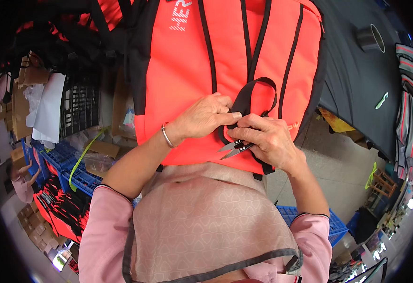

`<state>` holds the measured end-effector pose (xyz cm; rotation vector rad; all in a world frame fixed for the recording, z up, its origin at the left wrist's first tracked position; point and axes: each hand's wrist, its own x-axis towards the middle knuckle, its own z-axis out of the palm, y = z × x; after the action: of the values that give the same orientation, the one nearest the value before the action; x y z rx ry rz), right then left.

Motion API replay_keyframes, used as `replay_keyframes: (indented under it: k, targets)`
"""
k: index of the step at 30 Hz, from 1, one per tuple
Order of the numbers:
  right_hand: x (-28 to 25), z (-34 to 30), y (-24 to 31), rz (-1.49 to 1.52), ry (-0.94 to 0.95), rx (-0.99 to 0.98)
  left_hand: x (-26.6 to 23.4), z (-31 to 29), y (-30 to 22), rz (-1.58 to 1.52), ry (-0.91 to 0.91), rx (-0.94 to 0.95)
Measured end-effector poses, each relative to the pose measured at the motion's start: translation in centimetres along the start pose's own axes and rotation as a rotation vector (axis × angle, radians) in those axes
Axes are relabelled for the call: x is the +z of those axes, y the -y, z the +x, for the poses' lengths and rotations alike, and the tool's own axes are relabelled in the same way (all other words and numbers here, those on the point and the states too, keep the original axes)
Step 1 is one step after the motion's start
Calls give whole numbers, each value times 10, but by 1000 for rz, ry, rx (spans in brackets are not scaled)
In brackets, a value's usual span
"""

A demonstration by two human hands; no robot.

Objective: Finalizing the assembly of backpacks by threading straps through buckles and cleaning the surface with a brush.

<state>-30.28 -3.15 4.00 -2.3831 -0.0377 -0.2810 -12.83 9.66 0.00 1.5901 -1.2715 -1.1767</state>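
A bright orange-red backpack (178, 85) with black side panels and black trim lies in front of me. My left hand (205, 117) rests on it, fingers pinched on a black webbing strap (263, 81) that arches up in a loop. Close beside it, my right hand (268, 140) is closed around small thread snips (233, 149), with the pointed metal blades jutting out to the left, slightly apart. The thumb and forefinger of that hand also press at the strap's lower part. Fingers partly hide the strap end and the snips' handles.
To the right, a dark-covered table (348, 70) bears a metal cylinder (370, 38) and a slim pale-green item (382, 100). Blue crates (76, 172) and a black crate (80, 106) stand left. Another blue crate (338, 230) is near my right elbow. A person (22, 184) works far left.
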Motion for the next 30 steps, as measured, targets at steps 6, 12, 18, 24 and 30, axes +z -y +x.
replay_keyframes:
  k: [6, 12, 18, 24, 30]
  targets:
    - [6, 7, -2, -23, 66, -39, -4, 2, -1, -130, 15, -65]
    - [21, -2, 4, 25, -4, 204, -3, 1, -8, -163, -10, -137]
    - [-15, -25, 17, 755, -204, 462, 5, 0, 2, -145, -120, -102]
    - [6, -23, 11, 264, -235, 297, 6, 0, 1, -163, -111, -99]
    - [-5, -18, 18, 8, -358, 290, 8, -1, -4, -183, -128, -118]
